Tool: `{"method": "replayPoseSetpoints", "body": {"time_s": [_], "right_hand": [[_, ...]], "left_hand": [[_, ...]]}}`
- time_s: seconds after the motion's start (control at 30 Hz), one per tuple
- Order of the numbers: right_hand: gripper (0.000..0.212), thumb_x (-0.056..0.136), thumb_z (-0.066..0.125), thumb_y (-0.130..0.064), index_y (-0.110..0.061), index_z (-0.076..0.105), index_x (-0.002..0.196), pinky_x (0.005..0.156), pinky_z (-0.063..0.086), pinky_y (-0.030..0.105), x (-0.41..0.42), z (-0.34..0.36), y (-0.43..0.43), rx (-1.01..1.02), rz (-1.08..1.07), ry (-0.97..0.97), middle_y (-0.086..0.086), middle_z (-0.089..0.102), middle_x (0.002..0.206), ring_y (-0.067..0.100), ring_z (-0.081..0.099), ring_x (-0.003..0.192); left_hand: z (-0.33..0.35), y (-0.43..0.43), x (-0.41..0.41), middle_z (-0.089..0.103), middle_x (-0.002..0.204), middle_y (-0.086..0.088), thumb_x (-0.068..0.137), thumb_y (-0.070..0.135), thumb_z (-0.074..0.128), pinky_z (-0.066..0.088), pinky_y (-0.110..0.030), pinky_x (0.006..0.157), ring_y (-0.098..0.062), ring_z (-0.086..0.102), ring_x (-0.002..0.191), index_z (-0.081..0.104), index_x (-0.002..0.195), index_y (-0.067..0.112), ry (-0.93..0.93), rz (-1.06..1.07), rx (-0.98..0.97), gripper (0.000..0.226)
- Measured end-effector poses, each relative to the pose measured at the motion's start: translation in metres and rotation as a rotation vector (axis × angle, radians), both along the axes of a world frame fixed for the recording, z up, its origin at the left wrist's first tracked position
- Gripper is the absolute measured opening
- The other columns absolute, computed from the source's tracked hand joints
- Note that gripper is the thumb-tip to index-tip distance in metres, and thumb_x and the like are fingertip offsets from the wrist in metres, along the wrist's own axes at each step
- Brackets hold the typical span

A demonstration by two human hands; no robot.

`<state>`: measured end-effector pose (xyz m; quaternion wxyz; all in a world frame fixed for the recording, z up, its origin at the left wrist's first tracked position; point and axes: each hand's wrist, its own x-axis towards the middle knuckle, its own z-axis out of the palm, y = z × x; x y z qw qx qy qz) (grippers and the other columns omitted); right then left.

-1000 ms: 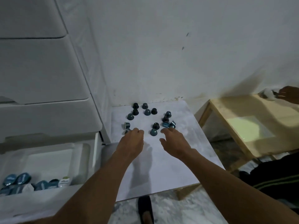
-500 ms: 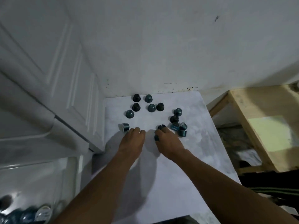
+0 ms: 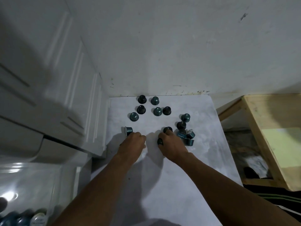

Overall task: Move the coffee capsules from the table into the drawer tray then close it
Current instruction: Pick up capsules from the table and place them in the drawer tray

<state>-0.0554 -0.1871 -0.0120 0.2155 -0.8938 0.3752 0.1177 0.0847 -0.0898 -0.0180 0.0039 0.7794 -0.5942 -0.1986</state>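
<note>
Table: white marbled top [image 3: 171, 185] seen from above, its far edge against a grey wall [image 3: 179, 46].
Coffee capsules [image 3: 157, 111]: dark and teal, scattered on the table's far half; 6 stand upright near its far-left corner.
Right-side cluster: 2 upright capsules and a few tipped ones [image 3: 189, 141] crowd together near the table's right edge, touching each other.
Lying capsule [image 3: 128, 130]: teal, on its side near the table's left edge.
Left hand [image 3: 132, 143]: knuckles up on the table's middle, fingers curled down, one fingertip at the lying capsule; whether it holds anything cannot be told.
Right hand [image 3: 172, 145]: beside the left on the table; thumb and finger pinch a dark capsule [image 3: 160, 141], and another fingertip touches an upright one [image 3: 167, 129]; the tipped cluster sits against its outer side.
Drawer tray [image 3: 32, 185]: glossy white, open, below the table's near-left corner; blurred blue capsules lie in it.
Drawer unit [image 3: 65, 79]: white, against the table's left edge.
Wooden frame [image 3: 260, 128]: pale, right of the table.
</note>
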Motion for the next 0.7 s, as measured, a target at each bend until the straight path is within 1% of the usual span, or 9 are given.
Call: {"method": "replayPoseSetpoints", "body": {"time_s": [0.1,0.2,0.27,0.33,0.4,0.43,0.53,0.6,0.7], "right_hand": [[0.028,0.089,0.049,-0.015,-0.008,0.055,0.116,0.076,0.052,0.044,-0.001,0.001,0.000,0.014,-0.015,-0.008,0.018,0.050,0.122,0.042,0.059,0.092],[0.040,0.089,0.051,-0.012,-0.015,0.054,0.128,0.088,0.051,0.040,-0.006,0.004,0.002,0.059,-0.043,-0.063,0.016,0.046,0.132,0.040,0.057,0.105],[0.040,0.089,0.053,-0.010,-0.017,0.057,0.128,0.093,0.048,0.035,-0.009,0.007,0.004,0.078,-0.073,-0.111,0.016,0.046,0.133,0.038,0.054,0.110],[0.037,0.089,0.053,-0.010,-0.015,0.060,0.124,0.089,0.047,0.033,-0.013,0.013,0.004,0.061,-0.091,-0.136,0.017,0.049,0.124,0.037,0.054,0.107],[0.036,0.087,0.058,-0.012,-0.014,0.057,0.123,0.081,0.045,0.031,-0.017,0.021,0.004,0.062,-0.110,-0.146,0.015,0.049,0.116,0.034,0.054,0.099],[0.037,0.086,0.061,-0.016,-0.015,0.055,0.122,0.077,0.043,0.029,-0.020,0.025,0.005,0.064,-0.114,-0.149,0.014,0.048,0.113,0.032,0.053,0.096],[0.035,0.083,0.067,-0.022,-0.015,0.053,0.115,0.074,0.040,0.027,-0.026,0.034,0.003,0.056,-0.131,-0.190,0.011,0.050,0.108,0.028,0.054,0.092],[0.032,0.082,0.068,-0.025,-0.014,0.054,0.108,0.072,0.042,0.030,-0.029,0.041,0.002,0.048,-0.139,-0.226,0.010,0.054,0.103,0.028,0.055,0.089],[0.028,0.079,0.071,-0.029,-0.014,0.053,0.095,0.066,0.043,0.032,-0.035,0.051,0.001,0.017,-0.142,-0.287,0.006,0.061,0.094,0.024,0.054,0.083]], "left_hand": [[0.007,-0.001,-0.005,0.064,0.097,-0.009,0.092,0.011,0.053,0.046,-0.033,0.075,-0.026,0.062,0.091,0.066,0.091,0.007,0.064,0.122,-0.059,0.013],[0.015,-0.003,-0.009,0.064,0.093,-0.009,0.089,0.010,0.055,0.050,-0.038,0.073,-0.028,0.062,0.087,0.068,0.094,0.008,0.137,0.242,-0.154,0.014],[0.018,-0.005,-0.009,0.065,0.092,-0.012,0.089,0.006,0.054,0.051,-0.039,0.073,-0.029,0.062,0.086,0.069,0.096,0.007,0.222,0.297,-0.194,0.017],[0.022,-0.007,-0.011,0.067,0.091,-0.013,0.088,0.006,0.055,0.052,-0.040,0.074,-0.029,0.063,0.084,0.071,0.094,0.009,0.306,0.350,-0.244,0.017],[0.028,-0.006,-0.015,0.069,0.099,-0.011,0.086,0.009,0.063,0.053,-0.035,0.081,-0.026,0.064,0.089,0.071,0.100,0.010,0.367,0.411,-0.252,0.016],[0.030,-0.005,-0.018,0.068,0.103,-0.010,0.083,0.010,0.069,0.053,-0.033,0.083,-0.025,0.064,0.092,0.070,0.104,0.011,0.384,0.427,-0.242,0.021],[0.038,-0.001,-0.023,0.061,0.110,-0.010,0.075,0.009,0.077,0.051,-0.029,0.085,-0.024,0.061,0.097,0.065,0.113,0.014,0.347,0.389,-0.202,0.040],[0.042,0.003,-0.026,0.058,0.111,-0.010,0.074,0.010,0.078,0.050,-0.027,0.085,-0.023,0.060,0.098,0.064,0.116,0.015,0.322,0.360,-0.219,0.044],[0.052,0.009,-0.029,0.060,0.113,-0.007,0.075,0.019,0.078,0.048,-0.025,0.084,-0.020,0.059,0.098,0.061,0.119,0.016,0.339,0.402,-0.261,0.047]]}}
